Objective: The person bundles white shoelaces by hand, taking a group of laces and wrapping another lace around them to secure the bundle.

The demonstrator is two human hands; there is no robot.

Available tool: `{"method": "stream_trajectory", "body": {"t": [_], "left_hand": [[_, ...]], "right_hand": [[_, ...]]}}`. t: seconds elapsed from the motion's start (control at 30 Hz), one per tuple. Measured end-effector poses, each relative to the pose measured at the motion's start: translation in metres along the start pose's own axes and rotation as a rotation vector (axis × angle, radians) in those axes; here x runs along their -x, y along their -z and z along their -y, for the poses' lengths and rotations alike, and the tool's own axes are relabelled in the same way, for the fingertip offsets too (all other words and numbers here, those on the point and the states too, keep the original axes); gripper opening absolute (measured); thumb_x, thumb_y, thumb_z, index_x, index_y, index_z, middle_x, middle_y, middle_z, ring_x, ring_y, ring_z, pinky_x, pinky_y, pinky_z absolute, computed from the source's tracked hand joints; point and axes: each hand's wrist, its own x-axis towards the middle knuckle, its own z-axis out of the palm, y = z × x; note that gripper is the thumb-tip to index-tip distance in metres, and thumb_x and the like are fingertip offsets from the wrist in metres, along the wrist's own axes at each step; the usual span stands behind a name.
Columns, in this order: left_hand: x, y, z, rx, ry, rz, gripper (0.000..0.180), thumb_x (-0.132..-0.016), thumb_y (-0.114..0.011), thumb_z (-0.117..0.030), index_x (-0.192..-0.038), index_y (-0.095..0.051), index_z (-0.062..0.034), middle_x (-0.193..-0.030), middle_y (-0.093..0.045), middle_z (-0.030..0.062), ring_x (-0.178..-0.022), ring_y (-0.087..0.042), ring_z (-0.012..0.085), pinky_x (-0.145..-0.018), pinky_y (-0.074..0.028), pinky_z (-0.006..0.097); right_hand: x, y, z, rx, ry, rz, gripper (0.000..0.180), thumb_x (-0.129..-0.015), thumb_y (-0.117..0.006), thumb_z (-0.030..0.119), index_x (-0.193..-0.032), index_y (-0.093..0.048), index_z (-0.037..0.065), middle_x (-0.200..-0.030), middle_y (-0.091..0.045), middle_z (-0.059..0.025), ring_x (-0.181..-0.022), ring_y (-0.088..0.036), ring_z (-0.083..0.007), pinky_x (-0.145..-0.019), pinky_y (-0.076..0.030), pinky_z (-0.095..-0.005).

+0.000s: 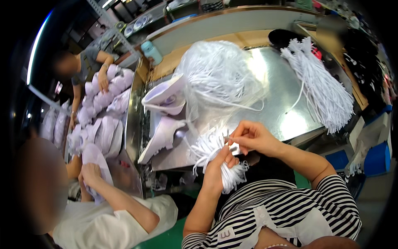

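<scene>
A bundle of white shoelaces (234, 176) is gripped in my left hand (222, 162) at the table's near edge. Its looped upper part (205, 146) fans out over the metal tabletop, and loose ends hang below my fist. Just above, my right hand (250, 137) is closed in a pinch on a thin white shoelace at the bundle; its exact hold is partly hidden by the fingers. Left of the bundle lie two pale lilac shoes, one shoe (162, 137) near and another shoe (166, 97) farther back. A clear plastic bag (219, 74) full of white laces sits behind them.
Another large bundle of white laces (319, 85) lies at the table's (273, 112) right. A light blue bottle (151, 52) stands at the back left. At left, two co-workers handle lilac shoes (103, 133) on a neighbouring table. Blue bins (376, 158) stand at far right.
</scene>
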Motion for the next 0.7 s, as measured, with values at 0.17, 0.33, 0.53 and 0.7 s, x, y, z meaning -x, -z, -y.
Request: {"method": "stream_trajectory", "body": {"t": [0.17,0.33,0.53,0.7], "left_hand": [[-0.012,-0.002,0.015,0.054,-0.021,0.083,0.011,-0.096,-0.051,-0.018,-0.099,-0.052,-0.0079,-0.066,-0.038,-0.004,-0.058,-0.038,0.0082,-0.06,-0.034,0.024],[-0.009,0.006,0.022,0.003,0.002,0.135,0.019,-0.092,-0.055,-0.022,-0.1,-0.052,-0.0042,-0.073,-0.044,-0.0005,-0.065,-0.044,0.0122,-0.072,-0.043,0.03],[-0.015,0.004,0.01,0.017,0.125,0.174,0.014,-0.097,-0.046,-0.018,-0.1,-0.054,-0.0067,-0.06,-0.037,-0.0041,-0.054,-0.037,0.0097,-0.068,-0.038,0.03],[-0.023,0.014,-0.03,0.222,0.232,0.187,0.026,-0.096,-0.048,-0.016,-0.07,-0.047,-0.0097,-0.055,-0.038,-0.0028,-0.05,-0.036,0.0101,-0.064,-0.037,0.028]], "right_hand": [[0.012,0.024,-0.013,-0.201,0.011,0.055,0.013,-0.093,-0.058,0.016,-0.093,-0.054,0.004,-0.1,-0.059,-0.0098,-0.053,-0.044,-0.0043,-0.045,-0.035,-0.0188],[0.021,0.018,0.002,-0.55,-0.086,0.344,0.012,-0.097,-0.043,0.006,-0.107,-0.049,0.003,-0.146,-0.034,-0.015,-0.049,-0.034,-0.0035,-0.042,-0.03,-0.018],[0.031,0.035,0.011,-0.103,0.037,0.156,0.019,-0.087,-0.057,0.004,-0.104,-0.049,0.005,-0.146,-0.035,-0.0172,-0.05,-0.045,-0.0048,-0.045,-0.039,-0.017],[0.041,0.068,0.013,0.373,0.194,0.096,0.054,-0.077,-0.075,0.018,-0.123,-0.049,0.008,-0.148,-0.031,-0.0174,-0.088,-0.066,-0.0222,-0.071,-0.053,-0.0306]]}}
